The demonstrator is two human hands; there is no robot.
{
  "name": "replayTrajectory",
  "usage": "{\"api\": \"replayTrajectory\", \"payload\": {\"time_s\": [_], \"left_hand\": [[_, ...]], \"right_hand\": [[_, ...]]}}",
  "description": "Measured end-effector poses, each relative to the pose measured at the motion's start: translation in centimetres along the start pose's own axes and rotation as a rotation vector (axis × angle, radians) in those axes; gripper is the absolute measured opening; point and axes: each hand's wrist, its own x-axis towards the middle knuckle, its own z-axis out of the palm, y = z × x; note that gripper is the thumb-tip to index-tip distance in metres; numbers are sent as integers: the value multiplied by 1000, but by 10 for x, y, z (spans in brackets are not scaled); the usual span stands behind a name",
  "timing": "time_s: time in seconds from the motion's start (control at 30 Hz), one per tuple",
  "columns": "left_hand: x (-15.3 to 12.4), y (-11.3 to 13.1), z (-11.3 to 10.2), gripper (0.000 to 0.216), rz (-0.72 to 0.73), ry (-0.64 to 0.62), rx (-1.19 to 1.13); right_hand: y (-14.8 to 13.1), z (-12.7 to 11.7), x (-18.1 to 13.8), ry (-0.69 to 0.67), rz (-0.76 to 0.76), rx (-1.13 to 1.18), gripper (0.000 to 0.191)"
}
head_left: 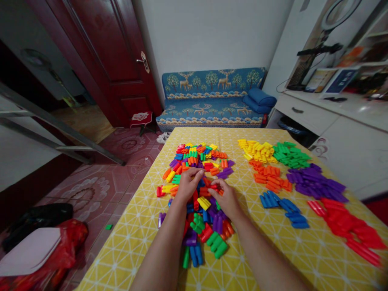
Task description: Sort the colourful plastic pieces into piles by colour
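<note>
A mixed heap of small plastic peg pieces (198,169) in many colours lies on the yellow patterned tablecloth (133,242). My left hand (188,184) rests on the heap with fingers curled down onto the pieces; what it grips is hidden. My right hand (226,199) lies beside it, its fingertips pinching a red piece (214,187). To the right lie sorted groups: yellow (257,150), green (291,154), orange (269,177), purple (317,184), blue (285,207) and red (348,230).
A blue patterned sofa (212,97) stands beyond the table's far edge. A dark red door (112,60) is at the left, white cabinets (342,133) at the right. A red bag (63,250) and a green piece (108,226) lie on the tiled floor at left.
</note>
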Motion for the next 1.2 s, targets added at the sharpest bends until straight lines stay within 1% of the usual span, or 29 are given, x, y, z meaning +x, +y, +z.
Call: {"api": "replayTrajectory", "payload": {"time_s": [0.07, 0.13, 0.2, 0.27, 0.33, 0.4, 0.47, 0.57, 0.7, 0.8, 0.87, 0.93, 1.07, 1.13, 1.2], "left_hand": [[0, 0, 0, 36, 2, -4, 8], [0, -1, 0, 36, 5, -7, 19], [0, -2, 0, 36, 9, -11, 24], [0, -3, -1, 36, 16, -14, 19], [0, -3, -1, 36, 19, -12, 19], [0, -2, -1, 37, 14, -12, 23], [0, -1, -1, 37, 10, -14, 23], [0, -1, -1, 38, 12, -17, 24], [1, -4, -1, 38, 19, -23, 29], [1, -6, 0, 37, 11, -14, 30], [1, -6, 0, 37, 3, -5, 23], [1, -6, 0, 36, 1, 0, 13], [0, -7, 0, 35, -2, -1, 3], [1, -7, 0, 35, -2, 3, 6], [1, -5, 0, 35, -1, 5, 11]], "right_hand": [[-1, -1, 0, 94, 9, 140, 16], [-2, -5, 1, 217, 40, 295, 21], [-2, -12, 3, 334, 128, 501, 26], [-2, -20, 7, 386, 228, 782, 30], [-4, -28, 10, 335, 293, 1069, 36], [-6, -35, 12, 264, 335, 1266, 46], [-9, -39, 12, 228, 366, 1369, 54], [-13, -40, 10, 197, 376, 1423, 59], [-14, -42, 7, 127, 345, 1418, 58], [-11, -43, 6, 86, 341, 1346, 47], [-9, -39, 5, 63, 334, 1237, 39], [-7, -32, 4, 36, 297, 1045, 38], [-3, -15, -1, -33, 142, 594, 44], [0, -12, -2, -32, 63, 425, 48], [5, -15, -1, 11, -16, 220, 55]]}}
